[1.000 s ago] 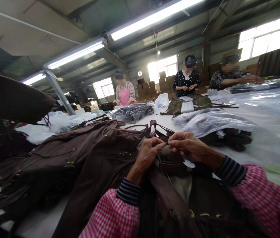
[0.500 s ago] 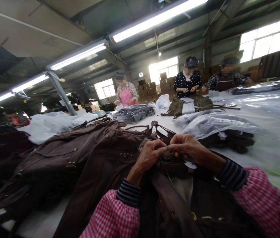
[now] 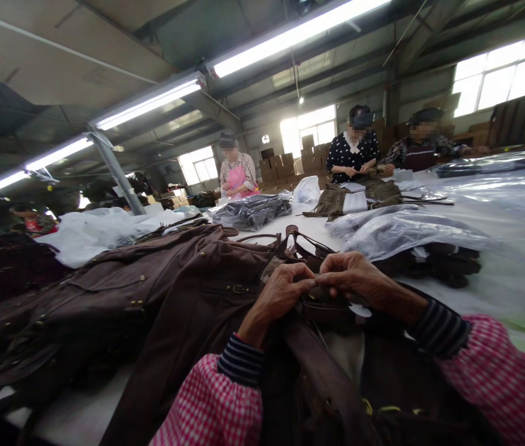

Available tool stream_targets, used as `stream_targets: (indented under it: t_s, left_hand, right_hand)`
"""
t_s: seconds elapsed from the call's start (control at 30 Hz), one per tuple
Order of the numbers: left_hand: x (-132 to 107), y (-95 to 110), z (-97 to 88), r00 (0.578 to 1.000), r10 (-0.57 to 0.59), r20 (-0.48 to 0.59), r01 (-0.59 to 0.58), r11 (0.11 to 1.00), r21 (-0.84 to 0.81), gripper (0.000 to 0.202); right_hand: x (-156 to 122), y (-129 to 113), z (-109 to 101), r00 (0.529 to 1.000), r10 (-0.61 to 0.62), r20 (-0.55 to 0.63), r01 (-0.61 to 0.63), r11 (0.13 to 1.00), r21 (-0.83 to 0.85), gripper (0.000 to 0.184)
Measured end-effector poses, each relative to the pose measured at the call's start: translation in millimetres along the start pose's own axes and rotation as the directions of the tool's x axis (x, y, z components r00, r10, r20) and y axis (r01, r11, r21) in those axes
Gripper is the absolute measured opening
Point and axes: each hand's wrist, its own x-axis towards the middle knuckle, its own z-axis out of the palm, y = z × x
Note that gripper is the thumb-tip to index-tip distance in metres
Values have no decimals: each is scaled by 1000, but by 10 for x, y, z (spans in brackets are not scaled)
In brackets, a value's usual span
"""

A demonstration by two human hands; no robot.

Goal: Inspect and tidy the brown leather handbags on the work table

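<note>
My left hand [image 3: 283,291] and my right hand [image 3: 354,275] meet fingertip to fingertip above a dark brown bag [image 3: 325,365]. Both are closed in a pinch; whatever lies between the fingers is too small to make out. A small white tag [image 3: 361,310] hangs just under my right hand. The bag's wide strap [image 3: 320,359] runs down toward me, and thin straps with a loop [image 3: 292,230] stick up behind my hands. To the left, a larger pile of brown bags [image 3: 173,266] with brass buckles lies close to my left wrist.
Clear plastic [image 3: 406,226] covers brown goods at the right on the white table [image 3: 489,297]. A plastic-wrapped dark bundle [image 3: 253,210] and an olive bag [image 3: 331,201] lie farther back. White plastic sheeting [image 3: 99,232] is at left. Three people work across the table.
My hands stay pinched together in nearly the same place. The view has shifted very slightly. Across the table, the person in the pink apron has moved their hands.
</note>
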Motion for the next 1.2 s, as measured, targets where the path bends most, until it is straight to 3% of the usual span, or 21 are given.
stream_targets:
  t_s: [0.9, 1.2]
  left_hand:
    - [2, 18, 38, 998, 5, -65, -3, 999, 44, 16]
    - [15, -6, 86, 991, -7, -135, 15, 998, 60, 20]
  right_hand:
    - [-4, -3, 37, 1000, -27, -14, 26, 998, -58, 37]
    - [-9, 8, -39, 999, 7, 54, -9, 999, 32, 32]
